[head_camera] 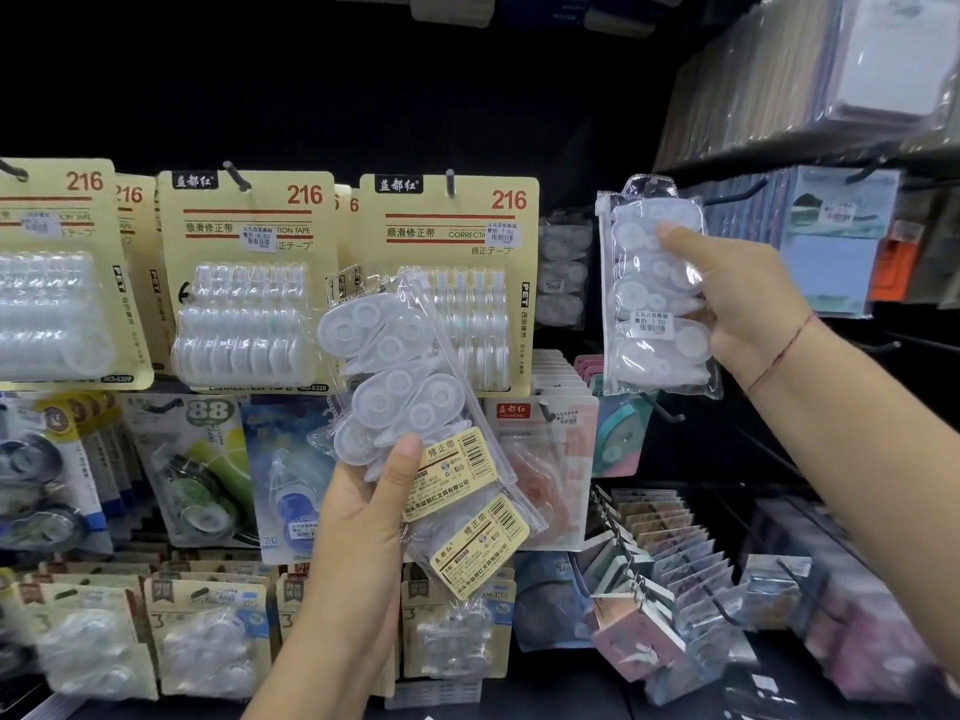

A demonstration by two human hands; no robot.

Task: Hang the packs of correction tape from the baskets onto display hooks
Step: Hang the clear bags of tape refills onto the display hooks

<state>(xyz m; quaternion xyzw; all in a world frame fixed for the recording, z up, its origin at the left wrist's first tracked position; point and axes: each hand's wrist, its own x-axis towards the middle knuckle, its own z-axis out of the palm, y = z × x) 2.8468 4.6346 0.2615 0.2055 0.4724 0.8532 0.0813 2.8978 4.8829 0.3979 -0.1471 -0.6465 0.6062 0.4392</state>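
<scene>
Yellow cards (249, 272) of correction tape hang from hooks (450, 181) on the left. In front of them the left hand (363, 517) grips a tilted bundle of clear packs (410, 387), thumb on top. Further right, the right hand (748, 309) holds one clear pack (654, 283) upright against the dark display, thumb on its face.

head: wide-angle, head-worn | faces forward at display hooks (451, 183) | close up | single view

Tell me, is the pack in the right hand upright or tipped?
Upright: the pack stands nearly vertical, its long edges up and down, gripped by the right hand.
</scene>
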